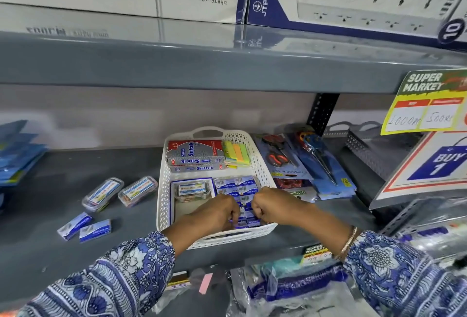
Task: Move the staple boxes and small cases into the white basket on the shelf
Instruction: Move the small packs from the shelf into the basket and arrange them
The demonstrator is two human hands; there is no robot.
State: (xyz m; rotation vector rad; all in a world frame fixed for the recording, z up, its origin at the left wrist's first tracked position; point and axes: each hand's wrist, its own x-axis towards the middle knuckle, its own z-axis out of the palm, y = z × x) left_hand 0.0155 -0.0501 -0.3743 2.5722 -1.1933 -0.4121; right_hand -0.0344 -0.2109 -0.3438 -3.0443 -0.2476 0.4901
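Reaching into the white perforated plastic basket [260,162] on the grey metal shelf [63,177], both hands are working at its near right corner. The left hand [217,209] is curling its fingers down onto the row of small blue staple boxes [237,186] packed along the basket's right side, and the right hand [267,204] is closing in a fist-like curl over the same row from the other side. Both hands are pinching narrow at those boxes, but the fingertips are hiding exactly which box each one is gripping, and the nearest boxes are partly covered by knuckles.

Sitting beside that row, in the basket's left half, a small clear plastic case with a printed label [190,190] is resting on a blue-edged flat pack whose print is too blurred to read. Further back, two silver and red Softek cartons [195,156] are lying stacked, with a strip of yellow, orange and green sticky notes [236,153] just beside them.

Out on the shelf to the left, two more clear labelled cases [120,194] are lying tilted, close together, and nearer the edge two loose blue staple boxes [84,225] are lying side by side, all well apart from the basket.

Right of the basket, carded scissors on blue backing [280,157] are overlapping; the lower cards are partly hidden by the right wrist. Blue floral patterned sleeves [121,278] are filling the bottom corners.
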